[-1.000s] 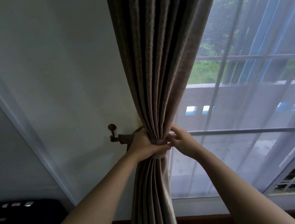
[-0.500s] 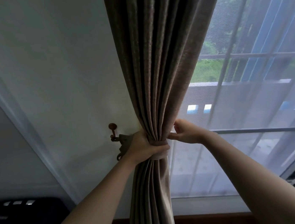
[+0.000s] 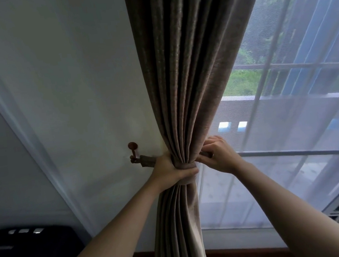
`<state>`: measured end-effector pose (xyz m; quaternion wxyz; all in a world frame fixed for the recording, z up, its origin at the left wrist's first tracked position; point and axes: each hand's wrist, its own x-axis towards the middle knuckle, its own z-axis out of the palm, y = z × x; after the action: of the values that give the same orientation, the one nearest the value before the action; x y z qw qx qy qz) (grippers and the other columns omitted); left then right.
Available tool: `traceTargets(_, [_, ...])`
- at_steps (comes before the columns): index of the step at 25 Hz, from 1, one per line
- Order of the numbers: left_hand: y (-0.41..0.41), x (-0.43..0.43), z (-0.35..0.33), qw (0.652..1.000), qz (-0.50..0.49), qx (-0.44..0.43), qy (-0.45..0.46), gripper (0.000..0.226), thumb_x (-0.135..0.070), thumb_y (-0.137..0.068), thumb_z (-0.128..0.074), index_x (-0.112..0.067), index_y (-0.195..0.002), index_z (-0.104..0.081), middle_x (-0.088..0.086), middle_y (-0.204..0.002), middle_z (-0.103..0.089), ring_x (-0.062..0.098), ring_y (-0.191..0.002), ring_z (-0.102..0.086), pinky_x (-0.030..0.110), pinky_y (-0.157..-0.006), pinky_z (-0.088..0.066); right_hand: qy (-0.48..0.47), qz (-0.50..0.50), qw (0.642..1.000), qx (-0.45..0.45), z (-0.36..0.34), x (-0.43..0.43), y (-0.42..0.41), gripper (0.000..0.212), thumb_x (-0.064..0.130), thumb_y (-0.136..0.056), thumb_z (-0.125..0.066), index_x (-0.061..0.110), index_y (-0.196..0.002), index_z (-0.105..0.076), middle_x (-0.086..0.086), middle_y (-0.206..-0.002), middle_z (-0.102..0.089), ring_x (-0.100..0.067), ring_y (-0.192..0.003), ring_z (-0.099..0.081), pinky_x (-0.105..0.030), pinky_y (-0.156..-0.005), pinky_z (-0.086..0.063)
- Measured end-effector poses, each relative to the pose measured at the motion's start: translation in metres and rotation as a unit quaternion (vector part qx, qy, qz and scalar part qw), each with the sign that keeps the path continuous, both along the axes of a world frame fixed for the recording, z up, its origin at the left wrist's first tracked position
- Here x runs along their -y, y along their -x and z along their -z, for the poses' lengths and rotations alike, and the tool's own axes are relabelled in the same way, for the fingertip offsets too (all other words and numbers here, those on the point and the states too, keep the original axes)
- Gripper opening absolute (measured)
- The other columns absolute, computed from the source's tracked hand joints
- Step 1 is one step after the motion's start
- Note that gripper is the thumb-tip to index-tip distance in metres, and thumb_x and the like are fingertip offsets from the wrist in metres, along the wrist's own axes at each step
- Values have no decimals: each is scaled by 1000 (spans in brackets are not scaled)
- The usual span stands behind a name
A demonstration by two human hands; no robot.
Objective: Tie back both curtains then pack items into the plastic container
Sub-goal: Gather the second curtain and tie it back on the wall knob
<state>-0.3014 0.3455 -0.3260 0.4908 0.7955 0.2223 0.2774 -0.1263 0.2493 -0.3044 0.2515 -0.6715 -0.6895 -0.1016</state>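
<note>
A brown pleated curtain (image 3: pixel 188 66) hangs beside the window, bunched into a tight waist. My left hand (image 3: pixel 169 170) is wrapped around that waist, squeezing the folds together. A matching fabric tieback (image 3: pixel 147 160) runs from a dark wall hook (image 3: pixel 133 148) to my left hand and circles the bunch (image 3: pixel 187 166). To the curtain's right, my right hand (image 3: pixel 218 157) pinches the tieback's free end, which shows as a short dark piece between its fingers. No plastic container is in view.
A sheer white curtain (image 3: pixel 297 166) covers the barred window on the right. White wall with a moulding strip (image 3: pixel 13 117) is on the left. A black appliance (image 3: pixel 30 252) sits at the bottom left, with dark wooden flooring along the wall below.
My right hand has drawn back from the curtain waist, first upward and then to the right, and now shows the tieback's end in its fingers. My left hand keeps its hold.
</note>
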Motion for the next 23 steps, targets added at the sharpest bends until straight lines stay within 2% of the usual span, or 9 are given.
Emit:
traceTargets(2, [-2,1,-1,1000,-13,-1,7,61,-37,-58,-86,-17,-111,-64,-8,-102,-71,0,-96,-66,26,-87,-55,46,58,997,-25,4,3,4,47,55,-86,-47,14,-63,-51,0,-53,-52,-21,-50,-49,-29,-55,-39])
traceTargets(5, [-5,6,-2,999,-26,19,20,59,-27,-61,-87,-18,-113,-59,-12,-99,-69,-8,-93,-63,12,-81,-51,74,202,975,-63,20,10,10,34,52,-87,-52,18,-89,-59,-5,-70,-66,-27,-68,-61,-33,-53,-42])
traceTargets(9, [-1,8,-4,999,-6,35,38,58,-18,-67,-83,-28,-114,-51,-16,-104,-65,-8,-97,-61,8,-80,-47,53,172,956,-230,18,8,18,23,37,-83,-58,15,-81,-55,-2,-67,-63,-20,-63,-59,-37,-59,-48])
traceTargets(12, [6,5,-4,982,50,94,159,45,-8,-71,-60,-15,-115,-56,0,-107,-67,11,-101,-63,19,-83,-51,55,175,951,-250,9,8,19,22,36,-85,-57,15,-83,-55,-1,-65,-63,-17,-57,-61,-36,-56,-51])
traceTargets(14, [4,2,0,946,-47,141,289,33,-5,-74,-48,-5,-105,-60,10,-100,-66,23,-100,-59,26,-81,-51,63,201,963,-170,10,7,18,23,38,-86,-56,15,-85,-58,-4,-68,-65,-24,-63,-60,-36,-57,-49])
traceTargets(16, [-6,-2,1,915,-184,41,357,24,-15,-90,-46,-3,-106,-61,15,-105,-65,28,-102,-59,37,-89,-50,65,210,962,-159,11,4,21,23,32,-85,-57,13,-73,-56,-6,-60,-59,-28,-60,-56,-35,-54,-44])
traceTargets(18, [-14,-3,-3,887,-215,-76,402,36,-30,-94,-49,-3,-115,-60,15,-112,-65,29,-103,-61,42,-95,-49,58,212,958,-183,12,-1,25,27,22,-81,-58,10,-60,-48,-6,-54,-49,-27,-55,-49,-33,-52,-37])
traceTargets(21, [-17,-9,-8,881,-188,-70,429,26,-29,-92,-54,-9,-107,-62,6,-104,-65,20,-94,-60,32,-73,-48,61,215,953,-207,12,-7,27,22,17,-78,-58,1,-63,-56,-12,-66,-58,-28,-63,-54,-37,-59,-44])
traceTargets(23, [-10,-13,-7,862,-168,-51,475,27,-30,-91,-57,-12,-109,-63,3,-101,-65,18,-92,-58,31,-66,-42,101,227,941,-229,15,-6,29,17,18,-78,-57,14,-62,-59,-6,-65,-61,-25,-66,-58,-35,-59,-47])
